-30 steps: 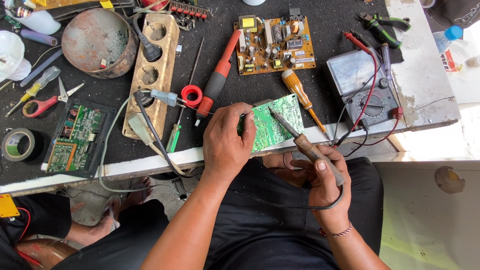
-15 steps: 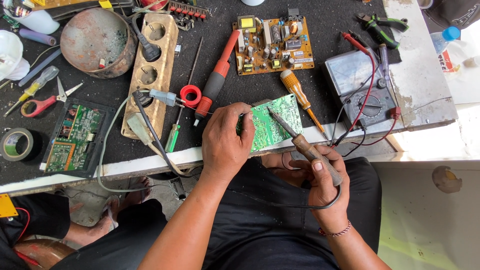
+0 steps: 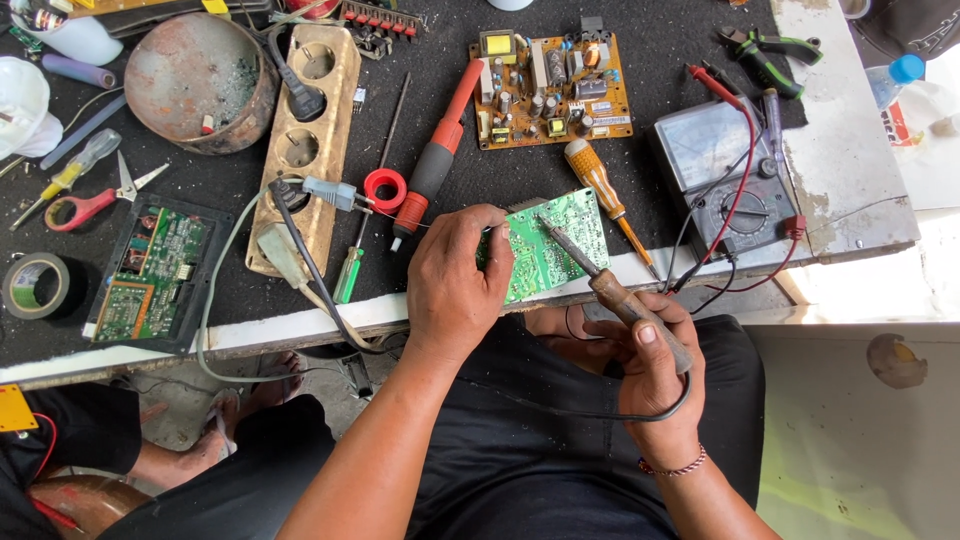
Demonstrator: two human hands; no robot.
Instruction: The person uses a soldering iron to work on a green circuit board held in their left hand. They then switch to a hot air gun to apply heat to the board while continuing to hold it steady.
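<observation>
since the earlier frames almost nothing has shifted: both hands keep their places and the iron's tip sits at much the same spot on the board.

nearest, the right hand is closed around the wooden handle of a soldering iron, its black cord looping under the wrist. the shaft slants up and left, and the tip rests on the green circuit board. the left hand is clamped on that board's left edge, fingers curled over it, holding it at the front edge of the tabletop, tilted a little and overhanging the lap.

just right of the board lies an orange-handled screwdriver, touching its corner. further right sits an analogue multimeter with red and black leads. left of the hand are a small green screwdriver, a red ring of tape and a red-and-black desoldering pump. a wooden socket strip stands beside them, and a black-framed green board near a roll of tape.

farther back lie a brown circuit board, a rusty round tin, red-handled scissors and green pliers.
</observation>
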